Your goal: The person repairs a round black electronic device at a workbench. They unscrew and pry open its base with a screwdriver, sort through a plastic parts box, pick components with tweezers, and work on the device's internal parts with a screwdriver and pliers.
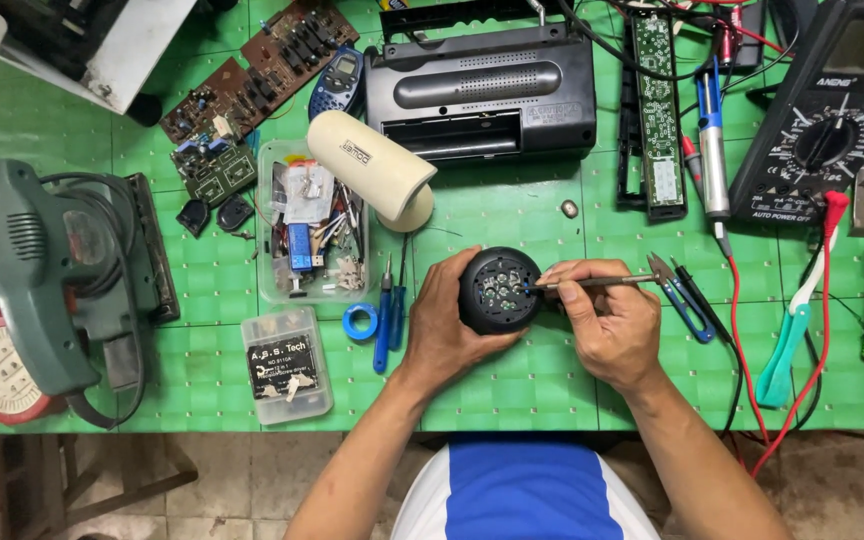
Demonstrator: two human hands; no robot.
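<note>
Hands are working at the near middle of a green cutting mat point(512, 215). The left hand point(439, 335) is cupping a round black module point(499, 290) from the side and below, fingers wrapped snugly about its body; its face, set with a ring of small pale dots, is turned up toward the camera. The right hand point(614, 325) is pinching slim metal tweezers point(592, 282) in a narrow grip, the tip touching the module's face near its right edge.

Items lying about:
- cream cylindrical housing point(372, 165), tilted, resting just above the module, against a clear parts tray point(267, 285);
- small clear box point(287, 365) and blue tape ring point(360, 321), left of the left hand;
- black radio casing point(482, 90), at the far middle;
- snips point(682, 295), just right of the tweezers;
- black multimeter point(827, 110) with red lead, far right;
- green power sander point(47, 270), at the left edge;
- brown circuit boards point(252, 70), far left.
</note>
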